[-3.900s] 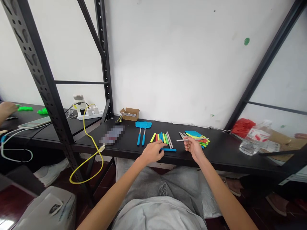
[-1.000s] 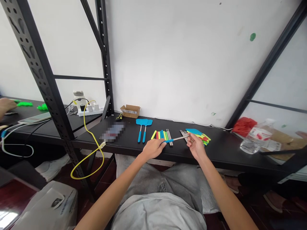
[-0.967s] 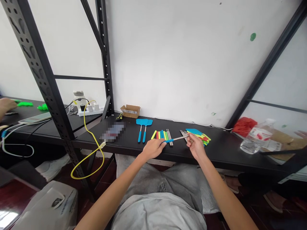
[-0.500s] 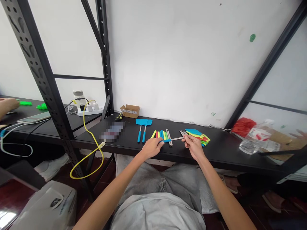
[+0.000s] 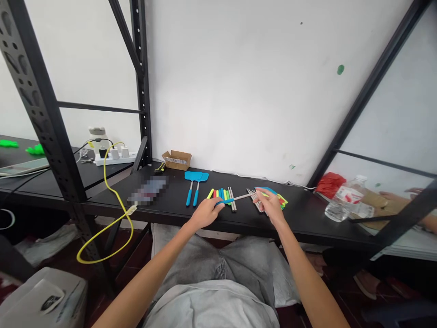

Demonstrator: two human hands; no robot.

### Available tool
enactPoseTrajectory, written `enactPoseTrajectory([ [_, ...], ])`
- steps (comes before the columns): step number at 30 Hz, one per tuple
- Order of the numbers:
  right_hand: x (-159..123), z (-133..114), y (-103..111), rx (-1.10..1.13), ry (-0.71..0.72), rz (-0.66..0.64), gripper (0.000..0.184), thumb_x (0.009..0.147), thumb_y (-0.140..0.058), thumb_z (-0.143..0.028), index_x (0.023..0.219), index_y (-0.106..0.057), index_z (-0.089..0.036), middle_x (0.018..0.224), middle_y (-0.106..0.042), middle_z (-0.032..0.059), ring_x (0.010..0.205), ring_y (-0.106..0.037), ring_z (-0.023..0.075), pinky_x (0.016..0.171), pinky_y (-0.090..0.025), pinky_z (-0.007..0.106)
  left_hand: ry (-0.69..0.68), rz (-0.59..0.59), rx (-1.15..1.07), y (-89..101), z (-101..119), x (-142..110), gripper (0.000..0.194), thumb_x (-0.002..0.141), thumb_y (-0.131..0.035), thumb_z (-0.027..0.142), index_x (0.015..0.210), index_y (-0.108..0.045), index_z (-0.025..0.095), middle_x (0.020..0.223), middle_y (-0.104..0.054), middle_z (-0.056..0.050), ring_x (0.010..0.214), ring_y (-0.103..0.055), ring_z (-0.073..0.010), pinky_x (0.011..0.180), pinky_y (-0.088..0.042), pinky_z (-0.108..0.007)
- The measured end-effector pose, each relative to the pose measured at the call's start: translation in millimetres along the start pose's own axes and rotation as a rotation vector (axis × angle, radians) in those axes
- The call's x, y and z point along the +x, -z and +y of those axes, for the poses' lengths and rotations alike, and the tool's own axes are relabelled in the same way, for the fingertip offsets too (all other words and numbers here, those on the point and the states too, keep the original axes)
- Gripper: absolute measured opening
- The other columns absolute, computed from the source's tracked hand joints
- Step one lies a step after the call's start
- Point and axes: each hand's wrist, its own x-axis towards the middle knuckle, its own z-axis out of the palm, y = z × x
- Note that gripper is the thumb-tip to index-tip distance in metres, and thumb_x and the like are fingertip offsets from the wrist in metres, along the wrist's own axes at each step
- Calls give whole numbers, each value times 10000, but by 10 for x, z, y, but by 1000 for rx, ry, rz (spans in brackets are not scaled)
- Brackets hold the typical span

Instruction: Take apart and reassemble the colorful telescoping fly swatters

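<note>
A blue-handled rod is held just above the counter near its front edge, approx. level: blue foam sleeve at the left end, thin silver metal shaft to the right. The sleeve end is pinched in the left hand, grip pressed together on it. The right hand is at the shaft's other end, fingers spread; whether the shaft is touched there cannot be told.

Counted on the counter: 2 finished blue swatters side by side, left of centre, heads toward the wall; 1 row of coloured foam handles w/ a few bare metal rods just beside it, exact no. too small to tell; 1 stack of coloured swatter heads behind the right hand, partly hidden; 1 small cardboard box at the back edge by the wall; 1 water bottle lying toward the right end.
</note>
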Motion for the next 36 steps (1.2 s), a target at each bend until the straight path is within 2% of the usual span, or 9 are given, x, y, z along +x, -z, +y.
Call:
enactPoseTrajectory([
  [3,248,4,278,-205,-49,113,510,851,-539,-557,1149,-679,-167,991,-733,141,846,-667,274,764,-515,384,30,52,-26,-4,11,-6,311,980,-403,363,960,-665,195,722,-618,-10,710,-592,-182,655,-362,-247],
  [6,556,167,513,-375,-139,96,501,731,-680,-497,1040,-720,-105,1101,-685,251,1109,-585,440,937,-426,553,46,54,-23,-1,40,-35,291,967,-434,358,941,-675,198,742,-629,-14,737,-599,-183,673,-373,-245],
  [8,748,352,585,-689,-234,-74,593,709,-673,-576,1108,-709,-138,1157,-669,243,1126,-590,444,926,-444,560,61,47,-5,4,48,-50,289,966,-438,363,949,-674,198,748,-629,-18,731,-597,-185,646,-364,-246],
  [10,876,524,602,-847,-242,-194,672,707,-643,-651,1153,-699,-151,1161,-664,245,1104,-610,441,868,-484,547,71,41,19,8,48,-62,295,968,-437,374,929,-669,195,739,-622,-23,722,-591,-190,629,-355,-249],
  [13,917,626,588,-966,-172,-238,613,767,-580,-648,1129,-714,-172,1105,-678,244,1051,-635,439,803,-497,536,69,37,31,13,51,-77,307,970,-434,398,895,-653,197,734,-614,-28,716,-584,-195,618,-345,-252],
  [18,836,404,523,-1135,-93,-300,420,857,-521,-519,999,-713,-173,1027,-685,210,993,-658,400,773,-493,478,57,24,17,21,68,-81,292,971,-429,378,917,-654,199,729,-614,-25,711,-580,-194,618,-344,-252],
  [27,770,104,335,-1371,204,-439,225,915,-503,-227,1034,-638,-93,1030,-664,234,980,-667,361,782,-471,411,54,20,-11,20,67,-74,330,977,-409,400,959,-666,194,715,-604,-22,678,-564,-184,589,-334,-250],
  [31,789,-28,374,-1365,214,-382,225,894,-460,-122,1044,-618,-69,999,-665,249,987,-663,370,780,-471,410,61,21,-13,16,61,-75,331,975,-412,409,975,-667,198,727,-613,-18,692,-568,-184,600,-345,-249],
  [36,898,-182,718,-1188,122,-82,307,904,-408,-194,1106,-583,-43,940,-658,310,990,-647,453,771,-491,499,63,22,3,14,53,-75,316,976,-418,403,948,-660,202,697,-589,-7,679,-559,-177,601,-343,-246],
])
